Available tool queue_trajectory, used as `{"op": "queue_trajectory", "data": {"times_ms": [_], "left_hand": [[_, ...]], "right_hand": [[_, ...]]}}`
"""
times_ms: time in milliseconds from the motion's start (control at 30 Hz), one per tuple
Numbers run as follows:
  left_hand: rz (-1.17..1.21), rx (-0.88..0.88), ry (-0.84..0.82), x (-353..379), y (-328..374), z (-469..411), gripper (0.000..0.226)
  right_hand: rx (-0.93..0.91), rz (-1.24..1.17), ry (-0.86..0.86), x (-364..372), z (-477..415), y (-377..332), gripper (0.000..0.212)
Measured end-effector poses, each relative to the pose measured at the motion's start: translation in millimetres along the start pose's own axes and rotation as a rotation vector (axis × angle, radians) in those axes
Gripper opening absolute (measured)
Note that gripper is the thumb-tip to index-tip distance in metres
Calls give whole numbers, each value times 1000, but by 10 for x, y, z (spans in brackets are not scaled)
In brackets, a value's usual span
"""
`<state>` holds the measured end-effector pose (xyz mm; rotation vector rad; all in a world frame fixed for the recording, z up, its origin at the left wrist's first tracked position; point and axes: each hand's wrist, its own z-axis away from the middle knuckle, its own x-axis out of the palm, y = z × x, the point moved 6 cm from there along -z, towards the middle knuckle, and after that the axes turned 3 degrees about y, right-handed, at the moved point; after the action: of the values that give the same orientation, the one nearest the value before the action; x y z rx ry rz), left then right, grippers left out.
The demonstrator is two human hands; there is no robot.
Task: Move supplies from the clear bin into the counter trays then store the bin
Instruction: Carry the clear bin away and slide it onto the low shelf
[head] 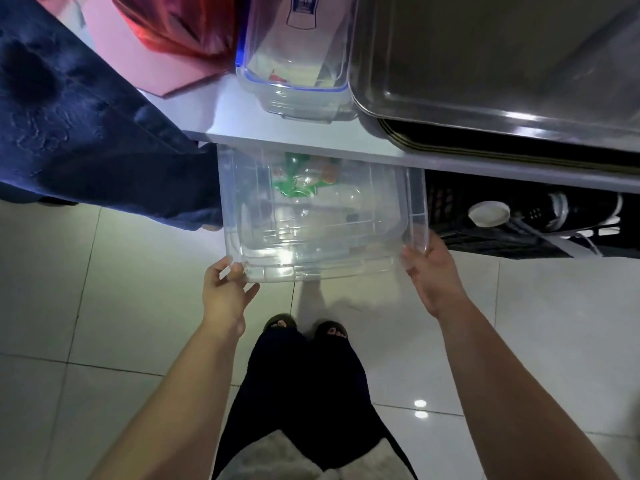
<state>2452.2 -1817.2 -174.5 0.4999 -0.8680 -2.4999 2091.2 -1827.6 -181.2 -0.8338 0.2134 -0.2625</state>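
I'm holding the clear bin [311, 230] low in front of me, above the tiled floor [104, 306]. Its far half is sitting under the front edge of the counter [304, 142]. My left hand [227, 285] is gripping the bin's near left corner, with the fingers curling over the rim. My right hand [431, 268] is clasping the near right corner, thumb on the wall.

The near half of the bin is looking bare. Some green and orange things [298, 181] are showing through the plastic towards the back. I can't tell whether they're lying inside the bin or sitting behind it under the counter.

Up on the counter, a metal tray [485, 64] is taking up the right side. A small clear container [298, 98] with a blue rim is standing just beside it, near the front edge. Under the counter, a black crate [485, 237] is sitting just to the right of the bin, and blue denim [86, 133] is hanging on its left.

I'm reading this as the storing step, with the bin going under the counter. The next move is calling for a level, straight push between the crate and the denim. I'm needing to keep the rim below the counter's edge, then let go with both hands once it's seated.
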Motion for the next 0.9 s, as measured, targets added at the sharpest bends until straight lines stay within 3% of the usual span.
{"op": "queue_trajectory", "data": {"times_ms": [133,267,433,600,900], "left_hand": [[-24,32,20,24,111,-146,9],[-91,48,66,167,228,-259,10],[-47,-83,84,146,235,-327,46],[-145,-181,-103,121,186,-323,32],[-299,-107,-162,-20,236,-483,26]], "right_hand": [[-43,160,8,84,-183,-151,58],[-13,86,176,197,-418,-324,62],[176,-111,168,229,-488,-215,56],[209,-229,105,234,-384,-146,8],[247,-432,117,275,-262,113,20]]}}
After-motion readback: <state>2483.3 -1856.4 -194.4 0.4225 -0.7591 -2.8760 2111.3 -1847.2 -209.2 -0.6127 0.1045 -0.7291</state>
